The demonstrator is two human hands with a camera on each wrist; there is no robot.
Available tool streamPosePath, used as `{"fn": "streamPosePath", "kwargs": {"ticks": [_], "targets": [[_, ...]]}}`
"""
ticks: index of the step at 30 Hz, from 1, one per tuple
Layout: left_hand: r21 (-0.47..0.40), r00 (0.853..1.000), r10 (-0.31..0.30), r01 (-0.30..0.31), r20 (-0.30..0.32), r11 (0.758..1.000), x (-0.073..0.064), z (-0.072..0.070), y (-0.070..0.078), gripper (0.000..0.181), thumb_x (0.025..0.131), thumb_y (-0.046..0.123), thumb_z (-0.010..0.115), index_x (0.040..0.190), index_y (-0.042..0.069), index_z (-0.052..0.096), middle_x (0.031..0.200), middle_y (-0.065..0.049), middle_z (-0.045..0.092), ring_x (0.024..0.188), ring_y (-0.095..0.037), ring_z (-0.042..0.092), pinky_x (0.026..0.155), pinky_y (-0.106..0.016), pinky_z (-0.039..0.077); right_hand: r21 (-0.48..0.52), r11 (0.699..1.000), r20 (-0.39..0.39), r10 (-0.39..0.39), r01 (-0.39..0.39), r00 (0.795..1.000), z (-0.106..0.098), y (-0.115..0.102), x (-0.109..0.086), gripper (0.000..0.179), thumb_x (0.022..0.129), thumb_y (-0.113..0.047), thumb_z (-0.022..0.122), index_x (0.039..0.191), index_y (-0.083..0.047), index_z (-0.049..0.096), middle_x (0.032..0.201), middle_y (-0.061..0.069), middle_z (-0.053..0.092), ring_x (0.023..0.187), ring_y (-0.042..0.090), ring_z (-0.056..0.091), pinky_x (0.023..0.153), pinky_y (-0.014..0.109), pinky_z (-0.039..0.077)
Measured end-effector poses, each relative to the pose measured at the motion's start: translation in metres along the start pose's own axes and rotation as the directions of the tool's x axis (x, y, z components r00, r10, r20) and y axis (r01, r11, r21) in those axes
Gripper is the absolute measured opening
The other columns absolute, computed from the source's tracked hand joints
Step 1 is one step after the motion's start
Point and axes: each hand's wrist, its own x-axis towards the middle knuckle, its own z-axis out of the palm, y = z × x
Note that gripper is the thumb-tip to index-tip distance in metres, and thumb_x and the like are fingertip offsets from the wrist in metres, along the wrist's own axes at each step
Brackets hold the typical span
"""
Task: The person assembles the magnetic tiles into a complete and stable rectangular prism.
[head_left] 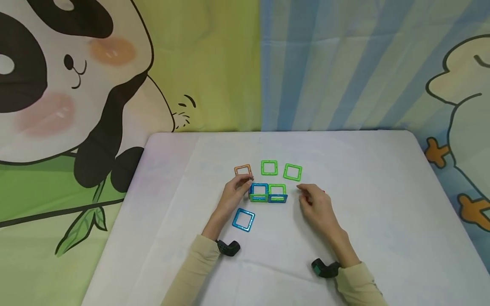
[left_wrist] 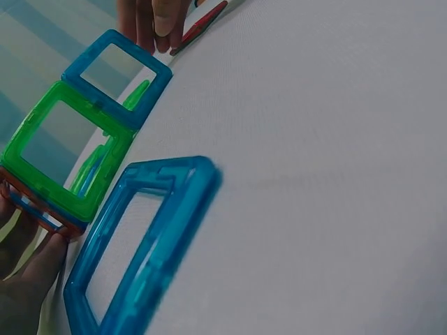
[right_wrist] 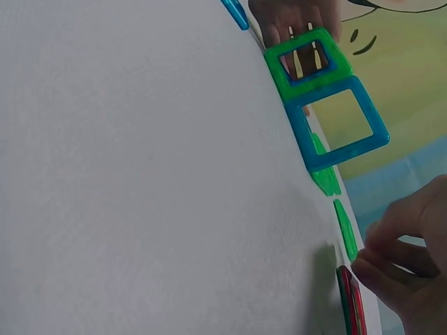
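Observation:
Square magnetic tiles form a low two-part block [head_left: 268, 198] on the table. Its front shows a green tile [left_wrist: 70, 105] on the left and a blue tile [left_wrist: 150, 91] on the right. At the block's left end, my left hand [head_left: 232, 196] pinches an orange-red tile [left_wrist: 42, 192], thumb low and fingers on the far side. Right of the block hovers my right hand [head_left: 317, 206], its fingers loosely bent with no tile visible between them. Close below its fingertips in the right wrist view lies a red tile [right_wrist: 353, 300], mostly hidden in the head view.
Behind the block lie an orange tile [head_left: 243, 169] and two green tiles [head_left: 269, 161] [head_left: 292, 165]. A loose blue tile [head_left: 243, 229] lies in front, near the left wrist. Black wrist cameras [head_left: 325, 268] sit on both arms. Printed cloth [head_left: 214, 63] hangs beyond the white table [head_left: 383, 191].

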Motion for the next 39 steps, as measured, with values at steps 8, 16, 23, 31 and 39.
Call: {"fn": "streamPosePath", "kwargs": {"ticks": [8,16,23,31,39], "targets": [[-0.004,1.000,-0.021,0.021,-0.003,1.000,-0.002,-0.001,-0.002,0.034,0.104,0.036,0.061,0.135,0.022,0.064,0.136,0.001,0.066,0.133,-0.021,0.055,0.115,-0.050,0.041,-0.049,0.998,0.005,-0.046,0.046,0.999,-0.014,0.006,-0.008,0.031,0.082,0.015,0.072,0.110,0.003,0.070,0.109,0.016,0.070,0.100,0.031,0.066,0.074,0.043,0.061],[-0.017,1.000,-0.005,0.005,0.005,1.000,0.002,-0.002,0.001,0.034,0.104,0.036,0.061,0.135,0.022,0.064,0.136,0.001,0.065,0.134,-0.021,0.054,0.115,-0.049,0.042,-0.178,0.982,0.114,-0.040,0.060,0.993,-0.028,0.008,-0.008,0.044,0.079,0.011,0.071,0.123,0.006,0.067,0.134,0.025,0.063,0.127,0.043,0.054,0.102,0.058,0.050],[-0.029,1.000,-0.023,0.024,0.021,0.999,0.001,-0.001,0.002,0.033,0.104,0.035,0.062,0.134,0.022,0.064,0.136,0.001,0.066,0.135,-0.021,0.054,0.116,-0.049,0.041,-0.294,0.956,0.298,0.113,-0.021,0.948,-0.034,0.002,-0.007,0.054,0.083,0.008,0.060,0.136,0.008,0.058,0.143,0.029,0.056,0.134,0.047,0.051,0.106,0.061,0.047],[-0.027,1.000,0.008,-0.008,0.025,1.000,0.005,0.003,0.001,0.035,0.103,0.037,0.062,0.134,0.020,0.065,0.134,0.001,0.067,0.132,-0.021,0.056,0.113,-0.047,0.045,-0.363,0.929,0.264,0.034,0.067,0.964,-0.034,0.002,-0.005,0.054,0.079,0.009,0.066,0.132,0.007,0.061,0.131,0.025,0.064,0.121,0.044,0.059,0.093,0.057,0.056],[-0.024,1.000,0.000,0.000,0.010,1.000,0.003,0.001,0.000,0.035,0.103,0.034,0.062,0.134,0.018,0.065,0.135,0.000,0.067,0.133,-0.022,0.056,0.115,-0.049,0.042,-0.322,0.943,0.225,-0.007,0.081,0.974,-0.028,0.004,-0.005,0.063,0.077,0.008,0.066,0.139,0.007,0.056,0.131,0.025,0.060,0.117,0.042,0.060,0.081,0.054,0.060]]}}
